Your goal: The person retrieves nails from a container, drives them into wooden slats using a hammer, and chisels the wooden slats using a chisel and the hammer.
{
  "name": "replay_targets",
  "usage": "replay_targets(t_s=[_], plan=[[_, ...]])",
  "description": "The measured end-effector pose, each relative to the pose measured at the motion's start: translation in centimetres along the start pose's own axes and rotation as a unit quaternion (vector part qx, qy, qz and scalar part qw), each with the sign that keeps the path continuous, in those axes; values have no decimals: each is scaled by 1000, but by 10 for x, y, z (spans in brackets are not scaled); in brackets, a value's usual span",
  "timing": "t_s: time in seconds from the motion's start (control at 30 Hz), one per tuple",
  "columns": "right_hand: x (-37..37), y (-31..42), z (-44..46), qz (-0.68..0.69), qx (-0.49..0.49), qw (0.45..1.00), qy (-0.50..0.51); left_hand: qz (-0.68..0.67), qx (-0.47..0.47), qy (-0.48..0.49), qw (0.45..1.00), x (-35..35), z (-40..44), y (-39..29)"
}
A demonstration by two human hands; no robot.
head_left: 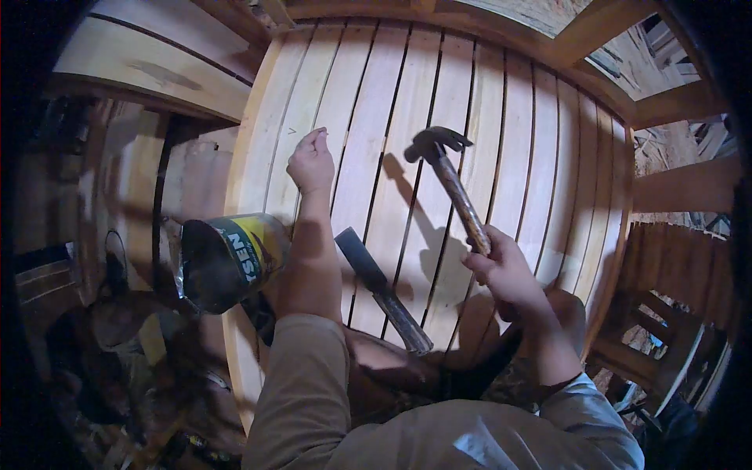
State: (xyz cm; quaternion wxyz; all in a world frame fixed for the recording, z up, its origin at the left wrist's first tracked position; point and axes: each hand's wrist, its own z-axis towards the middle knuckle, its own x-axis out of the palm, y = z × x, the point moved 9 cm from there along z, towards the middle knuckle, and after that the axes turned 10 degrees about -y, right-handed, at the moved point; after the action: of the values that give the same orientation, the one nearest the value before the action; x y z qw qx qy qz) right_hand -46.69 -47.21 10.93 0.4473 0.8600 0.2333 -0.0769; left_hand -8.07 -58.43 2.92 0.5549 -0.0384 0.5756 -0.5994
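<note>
My right hand (507, 268) is wrapped round the handle of a claw hammer (456, 188), raised over the slatted wooden surface (376, 149) and casting a shadow on it. Further forward, my left hand (312, 163) is closed in a pinch above the slats; whatever sits at its fingertips is too small to make out. A small dark V-shaped mark or piece (293, 131) shows just left of those fingers. Between my arms lies a tool with a broad dark flat blade and a wooden handle, like a wide chisel (363, 261).
Left of my forearm, a tilted tub (262, 249) with a yellow and green label stands at the surface's edge. A wooden bench or board (149, 59) is at upper left. Wooden frame rails (603, 35) border the far right, with wood scraps beyond. My legs are at the near edge.
</note>
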Motion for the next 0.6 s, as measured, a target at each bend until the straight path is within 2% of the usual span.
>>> replay_targets(t_s=[0.1,0.2,0.23,0.4,0.47,0.5,0.53,0.57,0.6], plan=[[28,27,11,39,4,999,34,20,7,1,1000,2,3,-2],[40,75,27,-109,-136,984,-13,33,24,-1,999,5,1,-1],[45,88,29,-115,-168,979,-16,39,29,4,999,6,1,-3],[70,140,28,-66,-194,979,-12,19,45,17,999,22,1,13],[85,143,38,-93,-256,962,-28,52,65,-12,996,21,0,20],[92,138,47,-110,-252,961,-23,-158,-5,-28,987,43,1,62],[98,136,56,-110,-259,959,-21,-10,23,-7,1000,23,0,27],[104,127,69,-144,-237,961,-20,137,58,14,989,2,0,-9],[108,123,79,-178,-214,960,-20,224,76,34,971,9,2,-8]])
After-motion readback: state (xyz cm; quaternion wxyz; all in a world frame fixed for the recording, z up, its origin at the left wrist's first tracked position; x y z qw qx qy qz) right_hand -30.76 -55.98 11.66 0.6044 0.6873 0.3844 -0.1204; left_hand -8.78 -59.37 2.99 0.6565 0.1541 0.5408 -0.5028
